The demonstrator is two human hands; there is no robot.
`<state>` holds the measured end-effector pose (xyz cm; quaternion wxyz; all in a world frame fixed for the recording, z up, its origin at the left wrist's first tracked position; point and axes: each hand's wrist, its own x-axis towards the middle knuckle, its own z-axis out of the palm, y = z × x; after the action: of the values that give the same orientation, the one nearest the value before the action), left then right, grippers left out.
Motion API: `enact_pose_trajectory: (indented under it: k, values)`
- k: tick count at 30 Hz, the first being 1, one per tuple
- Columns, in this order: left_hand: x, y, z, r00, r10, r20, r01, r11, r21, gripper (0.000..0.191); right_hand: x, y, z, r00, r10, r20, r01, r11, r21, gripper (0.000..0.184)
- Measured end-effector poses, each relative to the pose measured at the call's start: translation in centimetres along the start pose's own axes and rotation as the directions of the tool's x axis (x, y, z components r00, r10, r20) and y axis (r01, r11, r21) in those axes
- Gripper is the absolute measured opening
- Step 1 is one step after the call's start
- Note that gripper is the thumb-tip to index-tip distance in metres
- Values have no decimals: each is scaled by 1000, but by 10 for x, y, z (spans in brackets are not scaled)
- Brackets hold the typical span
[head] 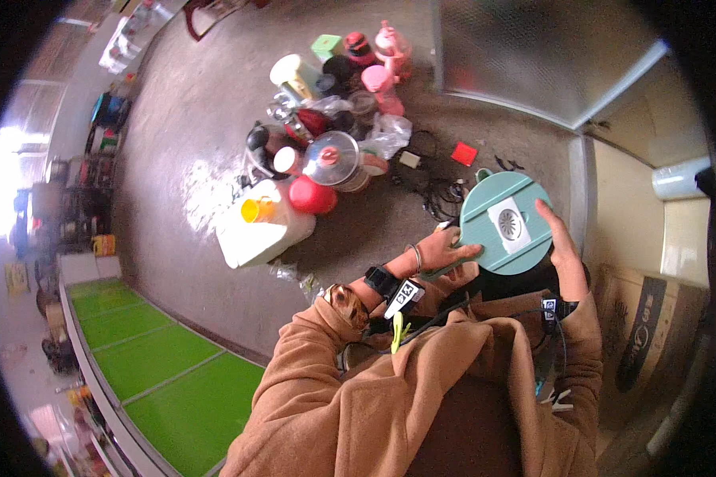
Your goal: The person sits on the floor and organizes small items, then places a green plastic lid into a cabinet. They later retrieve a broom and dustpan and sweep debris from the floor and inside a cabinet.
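Note:
A round teal plastic disc (pixel 483 219) with grooved ribs is held up before my chest. Set in its middle is a white panel (pixel 518 243) with a dark radial pattern of slots. My left hand (pixel 444 253) grips the disc's left edge, its thumb lying on the ribbed face. Around the right rim my right hand (pixel 561 235) is closed, with the thumb near the upper edge. A teal handle-like part (pixel 438 273) shows under my left hand; whether it belongs to the disc I cannot tell.
Ahead on the concrete floor stand a white jug (pixel 265 238) with a yellow cap, a red ball-shaped item (pixel 312 194), a clear lid (pixel 334 158) and pink containers (pixel 377 79). Black cables (pixel 444 200) lie nearby. Green-topped panels (pixel 155 352) run along the left; a cardboard box (pixel 650 340) stands right.

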<state>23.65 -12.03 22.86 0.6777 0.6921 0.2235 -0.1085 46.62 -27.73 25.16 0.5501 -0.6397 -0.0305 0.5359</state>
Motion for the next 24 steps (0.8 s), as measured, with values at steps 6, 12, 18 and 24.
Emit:
enact_pose_trajectory:
  k: [6,12,18,24]
  values:
    - [-54,11,-21,979,-134,-150,144,988,55,51,33,-11,56,978,41,205,-54,997,61,62]
    - [-151,-33,-68,726,-132,-675,49,989,-140,50,37,-18,94,930,-17,368,1,999,45,66]
    - [-244,-142,-163,-97,-416,-904,-683,689,-243,49,29,2,40,974,-25,224,35,998,-44,51]
    - [-278,-282,-251,-10,-526,-850,-816,496,-298,46,8,11,-32,999,-42,-29,41,998,-43,47]
